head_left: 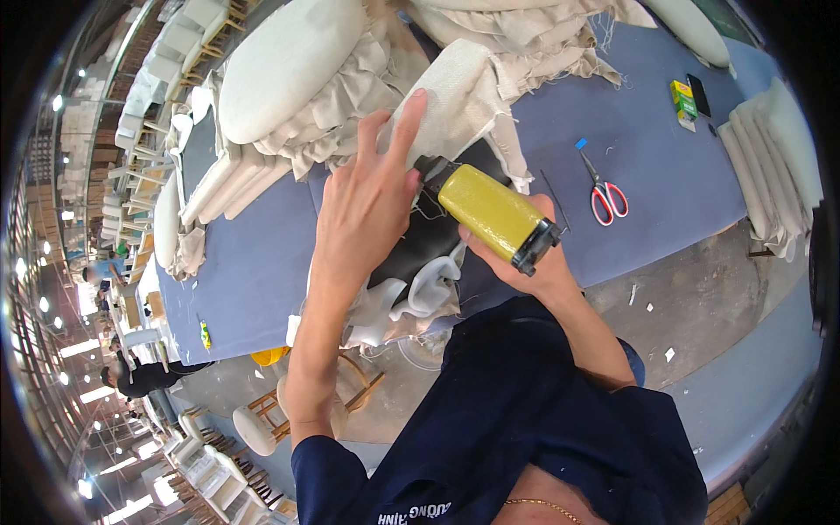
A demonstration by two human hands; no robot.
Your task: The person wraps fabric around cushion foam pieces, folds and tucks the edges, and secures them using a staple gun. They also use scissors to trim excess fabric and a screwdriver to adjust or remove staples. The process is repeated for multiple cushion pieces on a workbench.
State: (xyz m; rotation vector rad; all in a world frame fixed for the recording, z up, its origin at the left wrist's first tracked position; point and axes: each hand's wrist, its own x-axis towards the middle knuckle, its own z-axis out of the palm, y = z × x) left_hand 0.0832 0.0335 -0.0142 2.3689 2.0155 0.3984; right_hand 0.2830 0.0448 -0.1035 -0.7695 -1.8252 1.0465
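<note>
**Fastening Fabric to a Seat Panel: Stapling Step in Hand**

The left hand (367, 197) is pressing flat, fingers spread wide, on the beige fabric (455, 96) being pulled over the black seat panel (420, 241). The right hand (525, 262) is gripping the yellow staple gun (494, 214), closed around it just right of the panel, its nose apparently meeting the fabric edge beside the left fingertips. The nose itself is hidden, so contact cannot be confirmed.

The panel is lying at the near edge of the blue worktable (254, 262), with loose white lining (420, 293) hanging below it. Red-handled scissors (604, 192) are lying well to the right of the panel; upholstered cushions (280, 61) are stacked beyond it.

Judging from this, the fabric is being tensioned and tacked. The next move likely calls for holding tension while keeping fingertips clear of the gun's nose.
</note>
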